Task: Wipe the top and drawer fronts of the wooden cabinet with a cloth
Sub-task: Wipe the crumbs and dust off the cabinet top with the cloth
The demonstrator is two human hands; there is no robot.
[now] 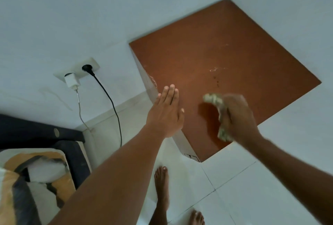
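Head view shows the right hand [237, 116] gripping a bunched cloth [219, 109] above the cabinet top [234, 50], left hand [166, 111] flat with straight fingers, so wiping looks barely begun, drawer fronts likely untouched.

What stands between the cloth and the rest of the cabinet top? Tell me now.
Nothing visible. The right hand grips the cloth over the near part of the cabinet top; further on there are only small marks. The flat left hand is at its left edge, aside.

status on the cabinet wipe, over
Left hand open, flat over edge of cabinet top. Right hand grips cloth above it. Pale marks mid-top, nothing blocking.
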